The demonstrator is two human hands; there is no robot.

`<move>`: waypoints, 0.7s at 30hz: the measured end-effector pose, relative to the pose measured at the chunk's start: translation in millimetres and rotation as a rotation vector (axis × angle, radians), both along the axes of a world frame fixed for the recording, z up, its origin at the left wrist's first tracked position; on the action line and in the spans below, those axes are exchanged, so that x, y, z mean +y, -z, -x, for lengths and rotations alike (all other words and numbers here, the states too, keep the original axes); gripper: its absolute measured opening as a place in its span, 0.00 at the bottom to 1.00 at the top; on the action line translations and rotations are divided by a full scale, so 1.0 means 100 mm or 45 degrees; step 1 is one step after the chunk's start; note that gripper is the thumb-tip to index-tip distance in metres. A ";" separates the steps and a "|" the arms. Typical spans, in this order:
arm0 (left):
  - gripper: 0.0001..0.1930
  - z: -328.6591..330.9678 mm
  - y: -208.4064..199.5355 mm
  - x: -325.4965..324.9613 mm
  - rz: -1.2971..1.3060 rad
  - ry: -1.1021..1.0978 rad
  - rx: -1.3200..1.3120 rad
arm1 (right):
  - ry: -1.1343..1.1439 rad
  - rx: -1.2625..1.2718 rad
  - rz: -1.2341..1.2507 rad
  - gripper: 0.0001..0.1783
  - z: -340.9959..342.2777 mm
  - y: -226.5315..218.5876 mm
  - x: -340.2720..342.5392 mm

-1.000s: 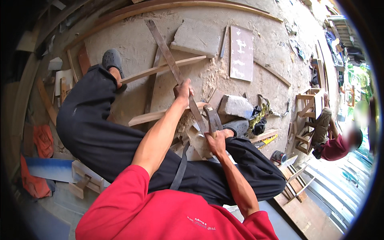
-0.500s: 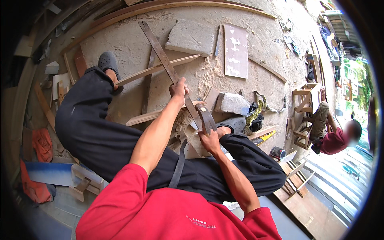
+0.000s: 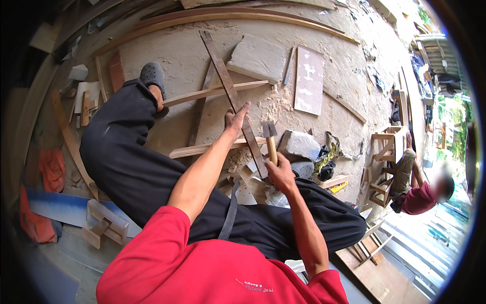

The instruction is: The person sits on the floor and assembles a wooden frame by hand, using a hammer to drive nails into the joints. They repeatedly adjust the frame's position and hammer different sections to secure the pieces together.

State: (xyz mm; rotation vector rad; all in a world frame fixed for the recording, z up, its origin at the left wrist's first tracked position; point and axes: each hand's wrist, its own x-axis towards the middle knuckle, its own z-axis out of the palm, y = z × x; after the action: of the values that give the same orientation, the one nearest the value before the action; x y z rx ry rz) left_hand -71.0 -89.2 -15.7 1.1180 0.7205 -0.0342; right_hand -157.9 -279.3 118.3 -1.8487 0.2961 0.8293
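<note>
Above the dusty floor (image 3: 172, 53), I am gripping a long brown strip (image 3: 230, 92) with my left hand (image 3: 235, 120), while my right hand (image 3: 281, 173) is clamping a hammer (image 3: 272, 147) by its handle, beside the strip's near end. The strip is slanting across two pale slats (image 3: 190, 96).

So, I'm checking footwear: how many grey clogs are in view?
2: the left clog on the person's left foot, toward upper left; the right clog, partly hidden, near the right hand. Others may be hidden.
</note>
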 end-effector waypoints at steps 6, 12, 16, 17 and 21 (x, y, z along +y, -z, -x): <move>0.24 -0.24 -0.12 0.58 -1.115 -0.586 -0.004 | -0.179 0.192 0.141 0.28 -0.80 -0.73 0.28; 0.50 -0.99 -0.38 1.17 -1.302 -0.223 0.072 | -0.686 0.355 0.491 0.15 -1.53 -1.01 0.55; 0.59 -1.27 -0.54 1.31 -0.692 0.140 0.321 | -1.225 0.161 0.956 0.16 -1.79 -1.17 1.00; 0.60 -1.32 -0.49 1.34 -0.699 0.135 0.266 | -1.297 0.127 1.053 0.17 -1.85 -1.18 1.15; 0.40 -1.43 -0.13 1.28 -0.730 -0.021 0.101 | -1.549 -0.027 1.263 0.14 -1.98 -1.44 1.79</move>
State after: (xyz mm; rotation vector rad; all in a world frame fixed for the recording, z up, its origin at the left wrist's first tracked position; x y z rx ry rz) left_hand 71.7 39.3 -2.8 1.6637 0.8363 0.1522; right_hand 40.3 -100.8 262.8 -2.9877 -0.6522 1.6445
